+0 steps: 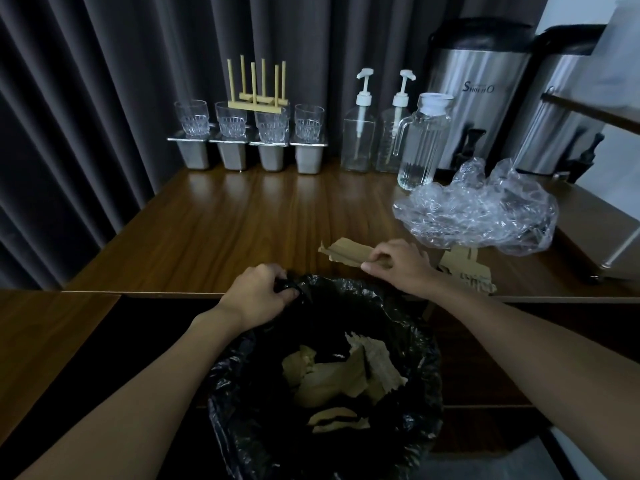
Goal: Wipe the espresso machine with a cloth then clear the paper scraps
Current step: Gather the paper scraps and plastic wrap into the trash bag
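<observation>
Tan and black at the two grips, warm brown all round

The right hand [398,265] pinches a torn tan-brown cardboard scrap [346,253]. Below both grips, more tan cardboard pieces [329,379], paler on their torn faces, lie in the glossy black plastic bin liner [412,341] that the left hand [261,289] grips by its rim. Beyond the grips, the flat wooden counter [242,220] is dark brown with streaky grain. Just past the right grip sits a clear crinkled plastic bag [485,216] with white glints. Farther back are a silver steel urn [478,98] with a black lid and a dark grey pleated curtain [86,116].
</observation>
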`<state>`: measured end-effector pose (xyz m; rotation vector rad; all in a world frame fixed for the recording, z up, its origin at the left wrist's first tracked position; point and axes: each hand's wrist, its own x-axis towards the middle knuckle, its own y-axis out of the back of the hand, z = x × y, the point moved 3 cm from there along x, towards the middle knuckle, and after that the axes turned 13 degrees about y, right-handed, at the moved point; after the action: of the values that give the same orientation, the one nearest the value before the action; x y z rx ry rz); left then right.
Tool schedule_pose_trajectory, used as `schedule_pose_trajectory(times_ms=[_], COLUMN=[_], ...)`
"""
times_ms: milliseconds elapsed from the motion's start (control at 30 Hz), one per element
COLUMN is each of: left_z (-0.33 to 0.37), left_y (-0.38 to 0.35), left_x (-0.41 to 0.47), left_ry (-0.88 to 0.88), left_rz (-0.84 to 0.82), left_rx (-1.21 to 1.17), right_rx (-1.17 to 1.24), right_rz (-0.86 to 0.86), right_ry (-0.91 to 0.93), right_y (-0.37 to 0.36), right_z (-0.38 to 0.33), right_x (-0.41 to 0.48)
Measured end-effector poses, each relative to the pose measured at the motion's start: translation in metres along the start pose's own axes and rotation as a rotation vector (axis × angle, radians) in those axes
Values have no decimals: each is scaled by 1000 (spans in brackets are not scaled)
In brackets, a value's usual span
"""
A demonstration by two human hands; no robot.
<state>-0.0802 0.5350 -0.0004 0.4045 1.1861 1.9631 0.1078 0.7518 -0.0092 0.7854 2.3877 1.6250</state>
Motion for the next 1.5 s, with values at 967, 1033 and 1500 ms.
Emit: schedule_pose_trajectory(times_ms=[967,1033,1500], left_z=[11,16,54], left_y=[9,8,-13], left_x=[-1,-6,-8], left_ry=[-17,-47,-108], left_rz=[-37,-35,-90], left_rx=[60,81,-14], right_rx=[634,477,-5], right_rz=[67,225,63], right_ry=[-49,-119,-272], right_y=[62,67,42], right_z=[-34,-8,85], right_x=[-63,-70,-87])
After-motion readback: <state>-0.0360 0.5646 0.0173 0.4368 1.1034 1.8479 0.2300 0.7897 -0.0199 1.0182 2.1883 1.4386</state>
